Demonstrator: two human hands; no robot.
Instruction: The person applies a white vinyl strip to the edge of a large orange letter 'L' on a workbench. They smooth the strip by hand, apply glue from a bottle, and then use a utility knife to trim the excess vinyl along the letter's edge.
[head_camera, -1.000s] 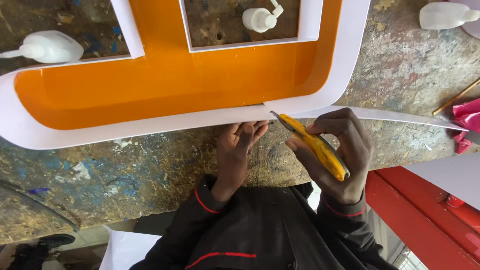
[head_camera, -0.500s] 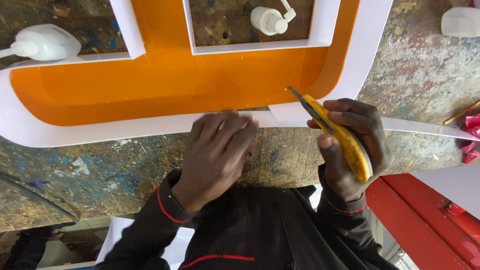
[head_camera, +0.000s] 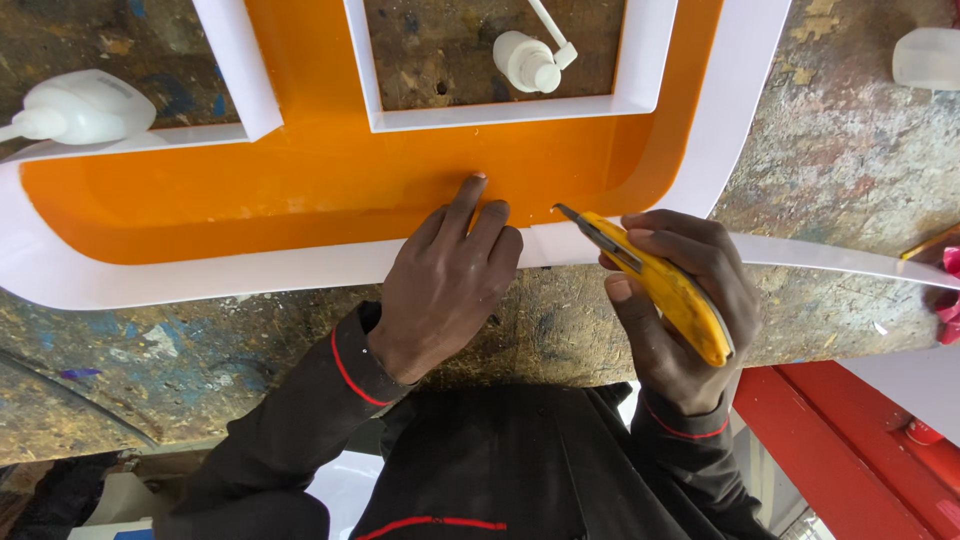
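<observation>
Head view: my left hand (head_camera: 445, 285) lies flat, fingers spread narrow, holding nothing — fingertips (head_camera: 478, 182) press the orange panel (head_camera: 300, 195) across its white rim (head_camera: 200, 280). Right hand (head_camera: 680, 300) grips a yellow utility knife (head_camera: 655, 280), blade out, tip just above the rim's loose white strip (head_camera: 840, 260). Panel rests on the stained workbench (head_camera: 850, 150) — two glue bottles (head_camera: 85, 108) beyond.

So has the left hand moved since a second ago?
Yes. The left hand has moved up over the white rim; its fingertips now rest on the orange panel. Earlier it sat below the rim.
</observation>
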